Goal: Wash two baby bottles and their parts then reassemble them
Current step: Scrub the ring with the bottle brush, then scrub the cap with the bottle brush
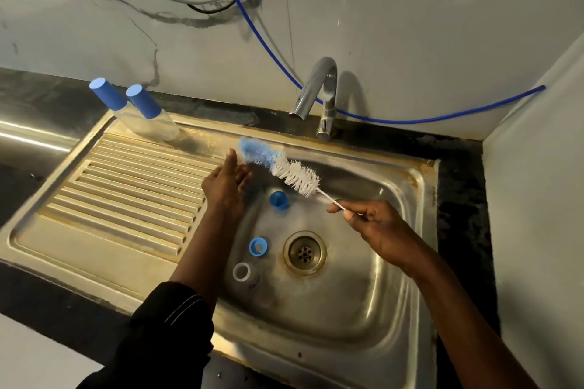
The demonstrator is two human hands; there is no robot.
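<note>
Bottles [151, 118], capped in blue, stand at the back of the drainboard [110, 196]. Your left hand [226, 185], fingers straight, hovers beside the blue tip of the brush [294, 175]. A blue cap [279, 200], blue ring [257, 246] and clear ring [241, 271] lie in the sink [395, 278]. Your right hand [376, 227] pinches the brush by its wire handle.

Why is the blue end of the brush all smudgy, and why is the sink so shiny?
Head view: the bottle brush has a smeared blue tip, likely motion blur; its white bristles look sharper. Head view: light glares off the steel sink in bright streaks. Head view: the tap throws a soft shadow on the wall, and the wide lens bends straight edges.
</note>
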